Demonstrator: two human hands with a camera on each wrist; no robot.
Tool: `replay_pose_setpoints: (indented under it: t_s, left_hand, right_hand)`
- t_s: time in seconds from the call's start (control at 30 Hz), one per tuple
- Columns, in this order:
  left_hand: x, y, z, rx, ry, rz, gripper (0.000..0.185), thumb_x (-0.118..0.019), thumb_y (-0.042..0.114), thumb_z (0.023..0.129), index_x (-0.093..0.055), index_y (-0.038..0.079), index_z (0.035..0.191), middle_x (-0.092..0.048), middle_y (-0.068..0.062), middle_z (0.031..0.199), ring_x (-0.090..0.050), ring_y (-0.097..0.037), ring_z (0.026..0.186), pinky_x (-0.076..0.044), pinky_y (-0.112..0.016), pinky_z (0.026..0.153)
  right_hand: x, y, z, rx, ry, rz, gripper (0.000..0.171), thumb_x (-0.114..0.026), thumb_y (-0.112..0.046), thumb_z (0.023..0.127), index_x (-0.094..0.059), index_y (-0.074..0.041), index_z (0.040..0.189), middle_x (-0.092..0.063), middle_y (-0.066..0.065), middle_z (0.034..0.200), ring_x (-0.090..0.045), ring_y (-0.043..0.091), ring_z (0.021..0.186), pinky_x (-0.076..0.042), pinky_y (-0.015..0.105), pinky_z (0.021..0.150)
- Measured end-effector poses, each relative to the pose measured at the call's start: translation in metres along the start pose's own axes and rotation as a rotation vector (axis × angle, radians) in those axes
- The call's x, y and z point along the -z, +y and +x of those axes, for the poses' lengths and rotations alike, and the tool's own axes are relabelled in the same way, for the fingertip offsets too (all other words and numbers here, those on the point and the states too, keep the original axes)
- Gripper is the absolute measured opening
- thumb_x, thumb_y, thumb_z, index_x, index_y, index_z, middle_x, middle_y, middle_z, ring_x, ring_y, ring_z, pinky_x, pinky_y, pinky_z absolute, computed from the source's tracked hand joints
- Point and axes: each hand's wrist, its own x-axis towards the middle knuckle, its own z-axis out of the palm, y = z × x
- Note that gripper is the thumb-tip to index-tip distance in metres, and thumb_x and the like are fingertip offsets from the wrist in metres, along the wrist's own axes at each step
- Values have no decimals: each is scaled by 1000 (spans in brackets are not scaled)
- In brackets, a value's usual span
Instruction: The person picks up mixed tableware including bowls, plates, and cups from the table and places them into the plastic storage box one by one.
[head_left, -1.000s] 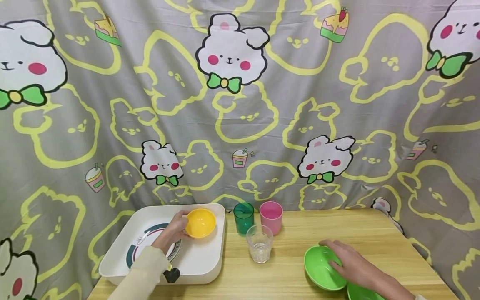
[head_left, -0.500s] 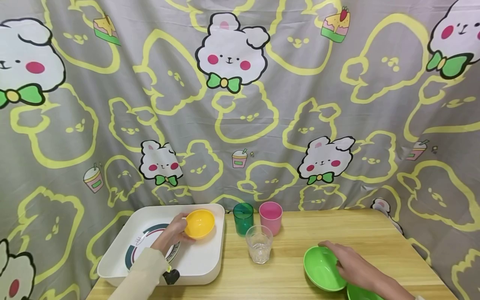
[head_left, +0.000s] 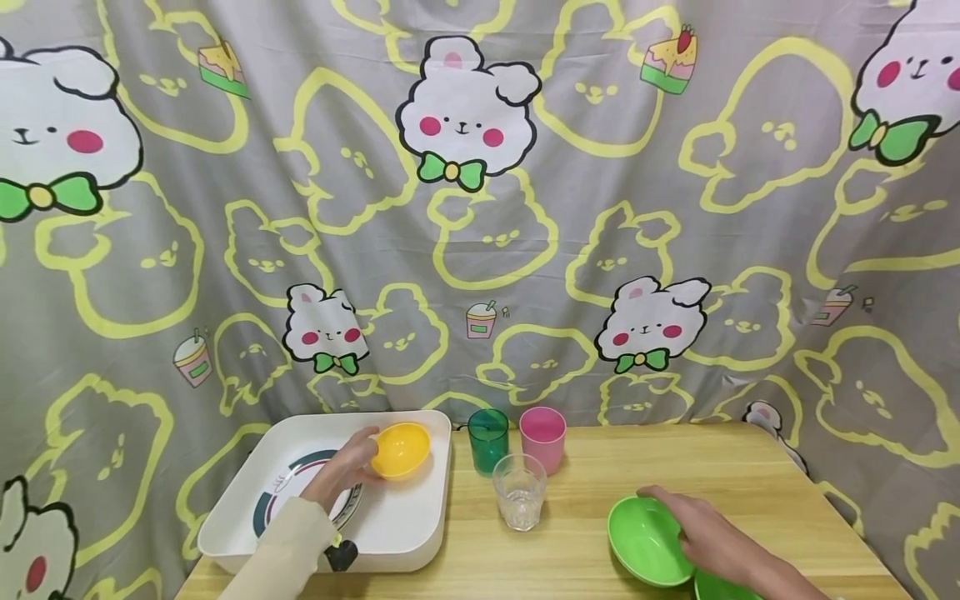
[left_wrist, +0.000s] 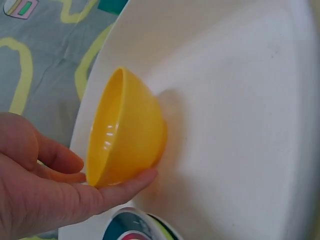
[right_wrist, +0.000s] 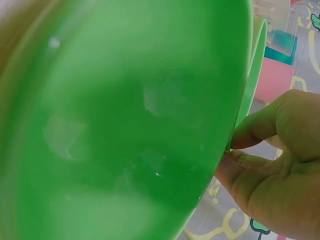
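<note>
Lower left, the left hand (head_left: 347,468) pinches the yellow bowl (head_left: 402,451) near a plate (head_left: 291,482); lower right, the right hand (head_left: 708,531) pinches 1 green bowl (head_left: 647,542).

Three cups (head_left: 520,492) stand between the tray (head_left: 405,517) at left, plate (head_left: 298,482) and bowl (head_left: 402,451) inside, and two bowls (head_left: 648,542) at right.

Near the back edge of the tabletop (head_left: 645,462) stand a green cup (head_left: 487,437) and pink cup (head_left: 545,440), a clear glass (head_left: 521,502) before them; curtain (head_left: 517,250) behind.
</note>
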Motion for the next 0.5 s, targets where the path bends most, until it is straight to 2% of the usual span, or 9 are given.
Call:
replay_pose_setpoints:
  t_s: [0.07,0.13,0.2,0.23,0.3,0.37,0.4,0.5]
  left_hand:
    - [1,3,-2,-5,-2,36,71,-31,-7,88,-13,-8,157,-9,-41,155,-27,-61,138,-46,-71,100]
    - [2,5,-5,-15,-5,74,67,-33,-3,93,-15,-7,157,-13,-42,154,-26,-63,138,-45,-72,99]
    - [3,7,-8,-27,-4,106,62,-35,1,98,-17,-7,157,-18,-43,153,-26,-64,137,-45,-73,98]
    - [3,8,-10,-33,-2,121,60,-36,4,101,-18,-7,156,-19,-43,152,-27,-65,137,-45,-73,98]
    - [4,11,-16,-50,3,149,57,-39,10,105,-19,-7,156,-19,-42,153,-28,-64,137,-46,-74,97]
    - [4,14,-21,-71,11,175,57,-39,14,107,-20,-6,156,-20,-42,153,-28,-63,138,-45,-74,97]
    - [4,15,-23,-83,18,192,56,-40,15,108,-20,-6,156,-22,-42,153,-28,-62,139,-44,-75,97]
    - [4,18,-28,-107,42,234,56,-40,20,109,-23,-4,157,-29,-41,153,-31,-59,140,-40,-77,101]
  right_hand:
    - [1,1,1,-6,-9,12,74,-55,26,64,-58,-1,133,-70,11,120,-68,35,108,-61,40,82]
    - [3,1,1,-19,-17,24,73,-56,25,65,-58,-1,133,-71,12,120,-68,35,108,-61,40,81]
    - [5,1,2,-47,-32,64,71,-56,24,68,-57,-1,134,-71,15,117,-69,25,93,-59,35,73]
    - [6,1,1,-62,-38,92,69,-56,24,70,-57,-1,135,-71,15,114,-66,19,82,-57,32,68]
    - [9,0,0,-105,-51,147,67,-54,23,74,-56,-1,136,-70,16,111,-51,8,64,-49,25,57]
    - [12,1,-1,-139,-56,191,64,-54,21,78,-55,-1,138,-68,17,109,-33,3,57,-38,22,52]
    - [14,1,-2,-147,-50,201,63,-54,21,79,-54,-1,138,-68,17,109,-28,3,55,-36,21,51]
    - [18,2,-4,-166,-20,193,60,-56,19,82,-54,-1,138,-67,18,112,-32,3,56,-37,22,52]
